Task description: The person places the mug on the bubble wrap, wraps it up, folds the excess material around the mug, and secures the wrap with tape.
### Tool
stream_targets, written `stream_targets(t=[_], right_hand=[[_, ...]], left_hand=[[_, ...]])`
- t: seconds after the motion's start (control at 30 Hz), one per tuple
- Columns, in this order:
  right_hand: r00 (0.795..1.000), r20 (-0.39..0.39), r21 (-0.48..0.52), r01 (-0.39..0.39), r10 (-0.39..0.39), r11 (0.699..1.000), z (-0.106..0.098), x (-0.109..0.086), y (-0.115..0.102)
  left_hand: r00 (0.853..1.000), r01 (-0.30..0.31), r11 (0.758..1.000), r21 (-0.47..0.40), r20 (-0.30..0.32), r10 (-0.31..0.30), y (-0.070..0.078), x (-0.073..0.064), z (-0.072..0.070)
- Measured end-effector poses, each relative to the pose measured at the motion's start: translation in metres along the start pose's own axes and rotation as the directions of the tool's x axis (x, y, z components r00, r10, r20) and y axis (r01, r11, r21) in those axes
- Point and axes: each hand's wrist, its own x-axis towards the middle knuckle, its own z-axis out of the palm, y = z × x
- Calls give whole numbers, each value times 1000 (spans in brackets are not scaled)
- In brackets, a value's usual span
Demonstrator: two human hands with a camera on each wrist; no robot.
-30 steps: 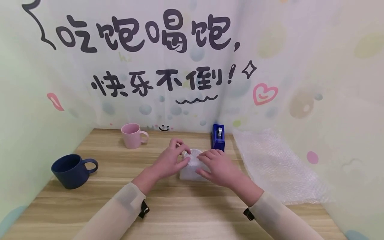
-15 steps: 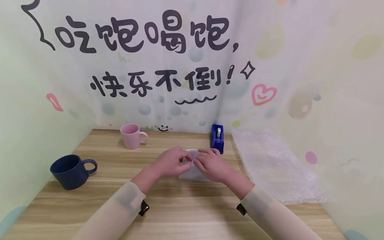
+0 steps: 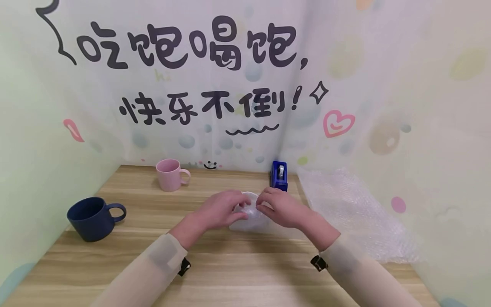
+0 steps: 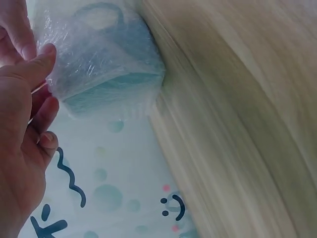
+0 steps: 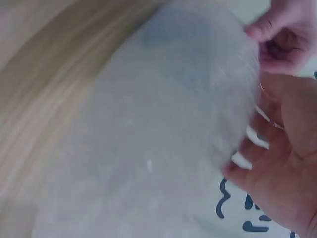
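Bubble wrap (image 3: 249, 221) covers a pale mug (image 4: 116, 91) at the middle of the table; a looped handle (image 4: 121, 15) shows through it in the left wrist view. At the left of the bundle, my left hand (image 3: 220, 209) has its fingers and thumb around the wrap's edge. Opposite it, my right hand (image 3: 281, 207) holds the wrap with bent fingers, their tips partly hidden behind the film in the right wrist view. From there a loose sheet of bubble wrap (image 5: 138, 144) spreads out below the right palm.
A navy mug (image 3: 92, 224) stands at the left and a pink mug (image 3: 168, 177) at the back left. Behind the right hand is a blue tape dispenser (image 3: 279, 175). Another bubble wrap sheet (image 3: 353, 213) lies on the right, against the wall.
Both hands came together over the mug with fingertips nearly meeting, then drew apart, the right one moving back to the right. A flap of wrap now shows below the right hand.
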Motion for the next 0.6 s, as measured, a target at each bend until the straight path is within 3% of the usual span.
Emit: stream_targets(t=[0.13,0.33,0.47,0.6], right_hand=[[995,86,62,41,-46,997,-11,-1,10],[968,248,184,-87,39,979,-19,-3,16],[955,291,234,-129,57,964,-20,-4,16],[959,284,283,-95,12,955,-17,-8,14]], left_hand=[[1000,-26,999,32,10,26,2,2,0],[996,-83,989,125,35,79,3,4,-1],[997,-45,991,125,73,36,3,5,-5],[993,15,993,114,118,-29,0,7,-10]])
